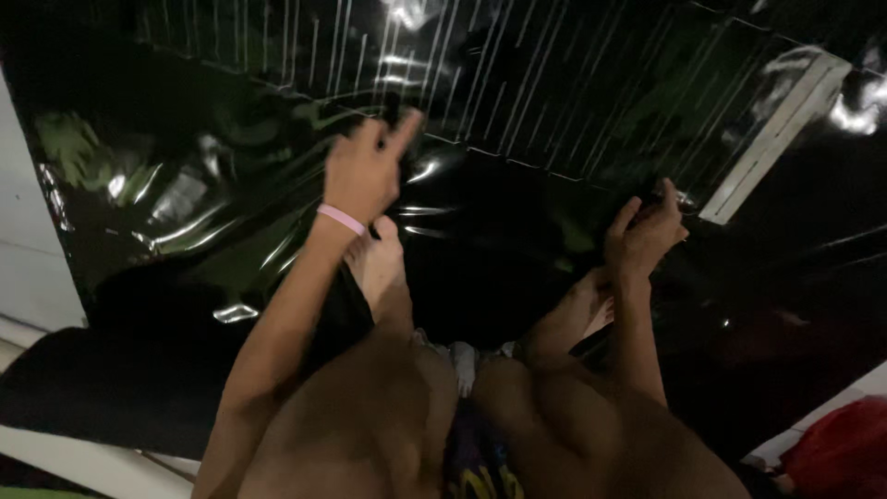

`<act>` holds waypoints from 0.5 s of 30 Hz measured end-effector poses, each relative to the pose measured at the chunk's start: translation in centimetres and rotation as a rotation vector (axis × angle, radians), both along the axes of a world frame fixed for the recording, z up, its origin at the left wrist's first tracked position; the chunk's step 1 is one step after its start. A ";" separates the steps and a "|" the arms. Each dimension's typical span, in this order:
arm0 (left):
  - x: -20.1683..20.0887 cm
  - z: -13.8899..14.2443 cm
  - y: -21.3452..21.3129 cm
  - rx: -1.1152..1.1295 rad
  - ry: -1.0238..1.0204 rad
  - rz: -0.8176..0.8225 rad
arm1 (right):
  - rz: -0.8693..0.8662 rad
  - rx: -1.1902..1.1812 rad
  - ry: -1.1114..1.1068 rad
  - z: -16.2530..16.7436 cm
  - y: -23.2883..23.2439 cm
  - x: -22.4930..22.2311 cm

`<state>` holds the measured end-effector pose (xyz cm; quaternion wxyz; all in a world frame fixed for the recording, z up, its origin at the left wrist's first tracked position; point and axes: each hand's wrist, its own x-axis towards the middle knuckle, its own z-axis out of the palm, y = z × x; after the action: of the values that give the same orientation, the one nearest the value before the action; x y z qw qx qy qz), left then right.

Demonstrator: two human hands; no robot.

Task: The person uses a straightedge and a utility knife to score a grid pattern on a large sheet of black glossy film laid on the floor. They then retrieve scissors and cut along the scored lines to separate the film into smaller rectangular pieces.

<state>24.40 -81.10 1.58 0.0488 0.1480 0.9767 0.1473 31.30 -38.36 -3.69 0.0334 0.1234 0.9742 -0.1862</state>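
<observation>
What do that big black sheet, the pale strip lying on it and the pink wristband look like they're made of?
The black sheet looks like thin glossy plastic film: it wrinkles and throws bright mirror-like glints. The pale strip seems rigid, perhaps painted wood or plastic; it is straight, flat and matte, too blurred to settle. The pink wristband on the left hand looks like smooth rubber or silicone, a plain thin band.

Sheet (517,212): glossy black, thin white parallel lines, green-tinged reflections. Wristband (341,218): pale pink. Strip (774,139): white. Cloth (841,448): red. Shorts (476,457): dark, yellow and purple print. Floor edge (28,268): white.
</observation>
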 end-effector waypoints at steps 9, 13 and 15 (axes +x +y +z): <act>1.6 -1.5 5.3 -0.044 -0.058 -0.053 | 0.314 -0.110 -0.660 3.7 -8.2 -0.9; 2.2 -1.6 5.4 0.064 -0.038 -0.086 | 0.567 0.059 0.058 4.0 -11.3 -1.6; 2.7 -1.6 5.8 0.147 -0.010 -0.099 | 0.579 0.047 0.032 4.0 -10.8 -1.5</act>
<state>27.15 -75.29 0.01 0.0499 0.1985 0.9545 0.2170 29.75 -49.12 0.28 0.0672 -0.1622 0.9732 -0.1484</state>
